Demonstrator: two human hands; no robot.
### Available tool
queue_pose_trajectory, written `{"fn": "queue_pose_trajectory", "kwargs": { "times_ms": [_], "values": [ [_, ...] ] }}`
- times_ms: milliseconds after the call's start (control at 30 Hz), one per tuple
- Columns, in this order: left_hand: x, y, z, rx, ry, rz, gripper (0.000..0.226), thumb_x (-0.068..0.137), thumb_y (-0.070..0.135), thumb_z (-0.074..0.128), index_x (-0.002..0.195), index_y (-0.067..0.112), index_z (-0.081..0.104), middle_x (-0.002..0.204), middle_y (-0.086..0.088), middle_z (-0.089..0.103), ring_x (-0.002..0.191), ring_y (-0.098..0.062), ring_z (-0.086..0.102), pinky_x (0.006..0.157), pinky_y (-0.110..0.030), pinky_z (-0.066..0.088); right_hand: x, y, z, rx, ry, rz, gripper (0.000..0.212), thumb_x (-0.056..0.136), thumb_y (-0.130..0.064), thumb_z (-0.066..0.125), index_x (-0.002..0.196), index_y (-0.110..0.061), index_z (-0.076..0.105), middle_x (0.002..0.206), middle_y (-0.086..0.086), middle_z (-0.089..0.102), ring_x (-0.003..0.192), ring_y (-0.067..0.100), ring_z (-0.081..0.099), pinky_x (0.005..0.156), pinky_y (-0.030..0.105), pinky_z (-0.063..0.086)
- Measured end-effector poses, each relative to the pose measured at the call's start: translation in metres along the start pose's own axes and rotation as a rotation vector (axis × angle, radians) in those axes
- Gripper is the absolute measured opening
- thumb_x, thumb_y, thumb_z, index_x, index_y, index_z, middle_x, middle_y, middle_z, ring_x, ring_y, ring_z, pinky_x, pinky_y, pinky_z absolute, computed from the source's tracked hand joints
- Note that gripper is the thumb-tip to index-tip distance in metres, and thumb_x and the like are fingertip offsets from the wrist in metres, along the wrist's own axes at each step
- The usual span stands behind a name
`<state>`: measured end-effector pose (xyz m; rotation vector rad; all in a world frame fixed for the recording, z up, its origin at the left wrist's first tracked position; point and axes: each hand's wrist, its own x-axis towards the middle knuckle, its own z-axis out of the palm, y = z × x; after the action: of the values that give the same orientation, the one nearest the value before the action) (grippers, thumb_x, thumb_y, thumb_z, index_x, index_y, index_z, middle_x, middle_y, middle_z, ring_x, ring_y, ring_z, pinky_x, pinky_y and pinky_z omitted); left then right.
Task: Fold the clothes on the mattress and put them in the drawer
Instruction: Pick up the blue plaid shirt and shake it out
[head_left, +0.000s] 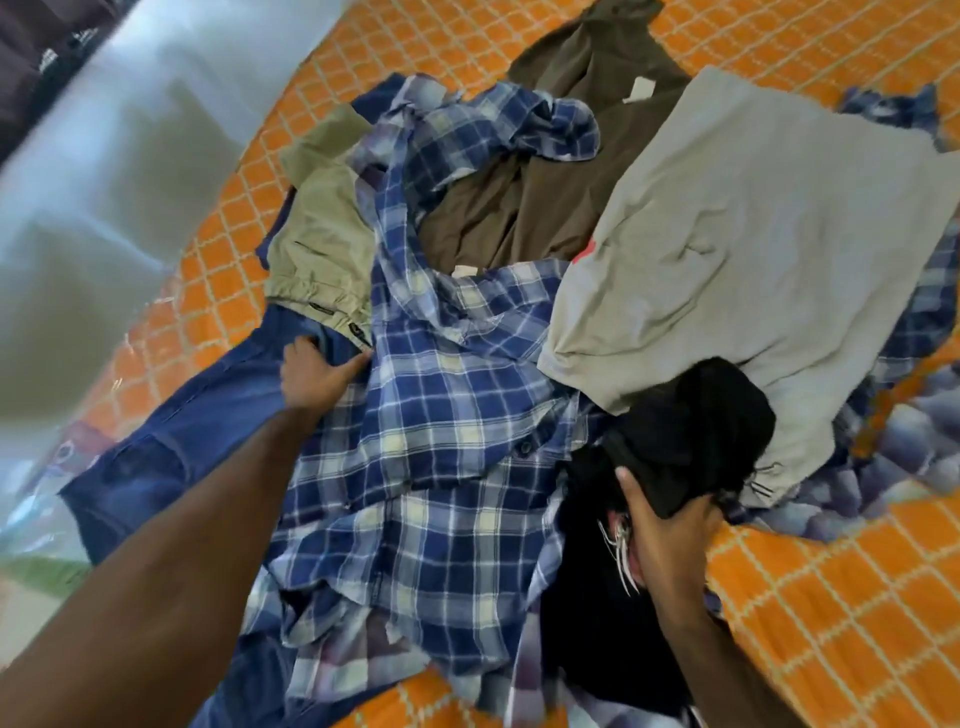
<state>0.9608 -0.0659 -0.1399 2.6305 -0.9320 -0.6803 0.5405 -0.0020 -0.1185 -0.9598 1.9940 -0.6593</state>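
Unfolded pile mid-mattress (831, 597). Left hand (317, 374) grips jeans (171, 447), long axis near-left to far-right. Right hand (670, 525) clutches black garment (691, 431). Plaid shirt (441, 415) overlaps jeans; grey tee (753, 234) far right.

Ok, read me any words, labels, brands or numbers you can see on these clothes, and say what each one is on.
None can be read.
White tag on the dark brown garment: too small and blurred.
White design on the black garment: no letters made out.
Red mark at the edge of the grey t-shirt: mostly hidden.
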Motion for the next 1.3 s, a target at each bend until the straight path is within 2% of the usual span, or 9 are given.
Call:
{"fn": "queue_pose_trajectory", "kwargs": {
  "times_ms": [233,400,533,667,800,933,1133,1200,1300],
  "values": [
    [-0.032,0.024,0.02,-0.215,-0.114,0.081,0.032,0.101,0.024,0.053,0.119,-0.002,0.05,0.118,-0.024,0.058,0.108,-0.039,0.057,0.079,-0.041,0.038,-0.002,-0.031,0.05,0.025,-0.053,0.046,0.105,0.081,-0.052,0.079,0.158,-0.004,0.026,0.16,0.018,0.026,0.147,0.035,0.029,0.117,0.038,0.028],
    [-0.058,0.082,0.027,-0.729,-0.527,-0.163,0.108,0.07,0.091,0.055,0.156,0.029,0.033,0.163,0.003,0.027,0.149,-0.022,0.029,0.12,-0.053,0.025,0.001,-0.058,0.084,0.245,-0.15,0.073,0.105,0.063,-0.066,0.087,0.144,-0.012,0.05,0.142,0.005,0.057,0.13,0.025,0.055,0.114,0.044,0.043],
    [-0.069,0.156,0.025,-0.962,-0.496,-0.186,0.051,0.089,0.045,0.073,0.127,0.014,0.059,0.125,-0.005,0.067,0.099,-0.019,0.065,0.088,-0.035,0.053,0.008,-0.123,0.097,0.45,-0.24,0.119,0.059,0.071,-0.006,0.079,0.126,-0.012,0.057,0.115,0.01,0.07,0.107,0.033,0.067,0.095,0.043,0.055],
    [-0.074,0.219,-0.022,-1.054,-0.468,-0.091,0.025,0.098,0.02,0.061,0.121,0.013,0.059,0.096,0.005,0.067,0.074,-0.007,0.062,0.052,-0.018,0.049,0.02,-0.213,0.045,0.383,-0.228,-0.01,0.042,0.083,0.011,0.065,0.113,-0.016,0.055,0.092,-0.002,0.064,0.079,0.018,0.061,0.067,0.024,0.051],
    [-0.077,0.267,-0.082,-1.133,-0.482,-0.04,0.026,0.097,0.02,0.062,0.122,0.014,0.059,0.097,0.001,0.066,0.078,-0.014,0.064,0.058,-0.027,0.051,0.047,-0.284,0.0,0.271,-0.171,-0.152,0.021,0.091,0.004,0.059,0.096,-0.015,0.053,0.073,0.001,0.05,0.062,0.016,0.041,0.065,0.035,0.036],
    [-0.075,0.322,-0.123,-1.166,-0.508,0.062,0.043,0.096,0.032,0.066,0.135,0.022,0.053,0.127,0.002,0.063,0.104,-0.02,0.064,0.075,-0.035,0.055,0.083,-0.375,-0.04,0.112,-0.085,-0.392,0.018,0.085,-0.027,0.061,0.083,-0.038,0.048,0.074,-0.01,0.045,0.063,0.012,0.034,0.064,0.032,0.029],
    [-0.064,0.408,-0.114,-1.024,-0.487,0.327,0.048,0.101,0.039,0.058,0.146,0.026,0.045,0.135,0.012,0.053,0.123,-0.013,0.053,0.107,-0.039,0.042,0.2,-0.464,-0.055,-0.057,-0.215,-0.823,0.021,0.085,-0.022,0.056,0.075,-0.039,0.049,0.072,-0.013,0.046,0.063,-0.002,0.042,0.064,0.029,0.036],
    [-0.03,0.421,-0.092,-0.78,-0.397,0.427,0.059,0.096,0.048,0.063,0.148,0.028,0.043,0.141,0.011,0.052,0.128,-0.015,0.052,0.11,-0.042,0.043,0.276,-0.477,-0.026,-0.227,-0.248,-0.839,0.016,0.089,-0.02,0.057,0.1,-0.024,0.067,0.103,0.003,0.06,0.093,0.013,0.063,0.081,0.035,0.05],
    [0.027,0.424,-0.044,-0.367,-0.261,0.545,0.083,0.086,0.059,0.068,0.155,0.03,0.033,0.159,0.004,0.035,0.145,-0.02,0.036,0.117,-0.045,0.035,0.377,-0.459,0.017,-0.526,-0.281,-0.718,0.05,0.087,-0.004,0.059,0.136,-0.008,0.052,0.145,0.019,0.037,0.125,0.044,0.049,0.105,0.049,0.045]
  ]
}}
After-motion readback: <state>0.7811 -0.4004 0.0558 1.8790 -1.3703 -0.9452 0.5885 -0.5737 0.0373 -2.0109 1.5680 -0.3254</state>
